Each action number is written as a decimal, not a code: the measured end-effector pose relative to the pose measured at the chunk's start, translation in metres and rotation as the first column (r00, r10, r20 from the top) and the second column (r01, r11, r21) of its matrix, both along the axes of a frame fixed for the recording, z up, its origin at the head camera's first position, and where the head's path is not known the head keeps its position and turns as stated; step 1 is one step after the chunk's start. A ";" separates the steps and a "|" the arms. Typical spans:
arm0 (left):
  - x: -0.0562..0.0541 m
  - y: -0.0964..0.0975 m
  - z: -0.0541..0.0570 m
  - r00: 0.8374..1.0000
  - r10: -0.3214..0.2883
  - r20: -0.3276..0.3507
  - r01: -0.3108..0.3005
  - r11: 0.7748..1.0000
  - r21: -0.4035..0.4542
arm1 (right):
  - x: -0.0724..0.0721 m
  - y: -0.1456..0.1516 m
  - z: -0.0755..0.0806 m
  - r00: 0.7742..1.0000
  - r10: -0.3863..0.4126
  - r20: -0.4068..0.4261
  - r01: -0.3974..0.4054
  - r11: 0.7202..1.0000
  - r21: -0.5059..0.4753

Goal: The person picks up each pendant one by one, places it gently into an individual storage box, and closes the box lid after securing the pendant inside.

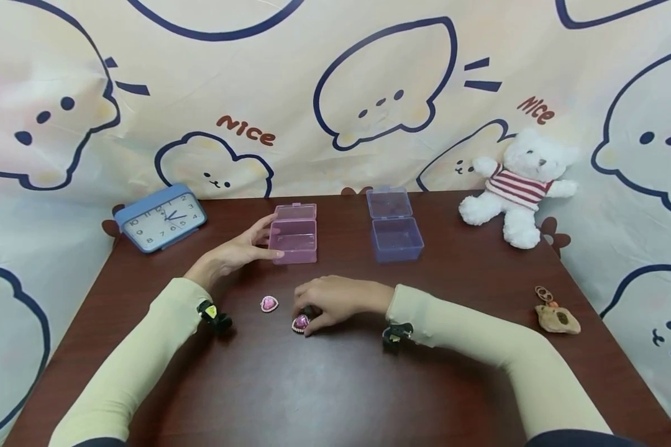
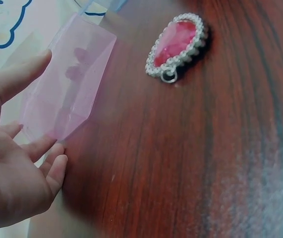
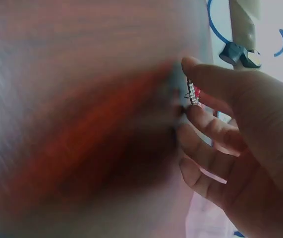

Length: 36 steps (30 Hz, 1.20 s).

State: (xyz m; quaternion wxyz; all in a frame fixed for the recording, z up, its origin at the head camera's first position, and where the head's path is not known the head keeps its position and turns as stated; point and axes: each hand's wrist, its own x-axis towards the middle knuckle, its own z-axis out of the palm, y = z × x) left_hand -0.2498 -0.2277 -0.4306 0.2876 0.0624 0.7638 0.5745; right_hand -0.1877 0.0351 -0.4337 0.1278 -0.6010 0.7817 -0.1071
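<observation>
In the head view my left hand [image 1: 237, 251] steadies a pink clear plastic box [image 1: 299, 256] at its left end, thumb at the front and fingers toward the back. The lid is raised. The left wrist view shows that box [image 2: 84, 74] from the side, between thumb and fingers. My right hand [image 1: 341, 300] is low over the table, pinching a pink heart pendant [image 1: 301, 323] between thumb and fingers; its beaded edge shows in the right wrist view. A second heart pendant [image 1: 269, 303], with beaded rim and small ring, lies between the hands.
Right of the pink box stands a blue clear box [image 1: 398, 242], lid up. A blue clock [image 1: 162, 218] is at the back left, a white teddy bear [image 1: 517, 186] at the back right. A keyring with a tan charm [image 1: 558, 319] lies near the table's right edge.
</observation>
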 end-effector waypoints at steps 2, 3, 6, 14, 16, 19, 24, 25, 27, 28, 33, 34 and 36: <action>0.000 -0.001 -0.001 1.000 0.010 0.001 -0.010 1.000 -0.001 | -0.005 0.001 0.004 1.000 -0.002 -0.012 0.002 1.000 -0.023; 0.001 -0.001 -0.001 1.000 0.011 0.000 -0.011 1.000 -0.002 | -0.007 0.002 0.007 1.000 -0.006 -0.010 0.006 0.999 -0.039; 0.003 -0.002 -0.002 1.000 0.005 0.002 -0.005 1.000 -0.008 | -0.014 0.005 0.017 1.000 -0.025 -0.011 0.024 0.996 -0.087; 0.003 -0.002 -0.003 1.000 -0.007 -0.007 0.007 1.000 0.005 | -0.039 0.011 0.039 0.986 -0.159 -0.041 0.148 0.968 -0.204; 0.001 -0.002 -0.002 1.000 -0.010 -0.015 0.010 1.000 -0.003 | -0.046 0.011 0.043 0.979 -0.198 -0.040 0.183 0.956 -0.230; 0.000 -0.002 0.000 0.999 -0.022 -0.025 0.022 1.000 -0.014 | -0.057 0.011 0.048 0.968 -0.249 -0.036 0.231 0.936 -0.266; -0.001 -0.002 0.001 0.999 -0.033 -0.025 0.033 0.999 -0.010 | -0.072 0.008 0.051 0.953 -0.303 -0.005 0.286 0.903 -0.320; -0.001 -0.002 0.001 0.999 -0.031 -0.022 0.030 1.000 -0.006 | -0.075 0.007 0.051 0.951 -0.308 0.005 0.293 0.898 -0.328; -0.001 -0.001 0.001 1.000 -0.024 -0.016 0.024 1.000 -0.004 | -0.080 0.005 0.050 0.950 -0.310 0.029 0.301 0.892 -0.336; -0.002 -0.001 0.001 1.000 -0.023 -0.014 0.023 1.000 -0.006 | -0.082 0.004 0.050 0.950 -0.309 0.046 0.305 0.890 -0.339; -0.001 -0.001 0.002 1.000 -0.025 -0.009 0.025 0.999 -0.022 | -0.091 -0.001 0.045 0.945 -0.321 0.068 0.325 0.887 -0.327; -0.001 -0.001 0.002 1.000 -0.026 -0.010 0.026 0.999 -0.025 | -0.093 -0.003 0.044 0.943 -0.324 0.070 0.329 0.887 -0.325; 0.000 -0.002 0.002 1.000 -0.029 -0.011 0.029 0.999 -0.026 | -0.095 -0.005 0.042 0.941 -0.331 0.074 0.337 0.888 -0.313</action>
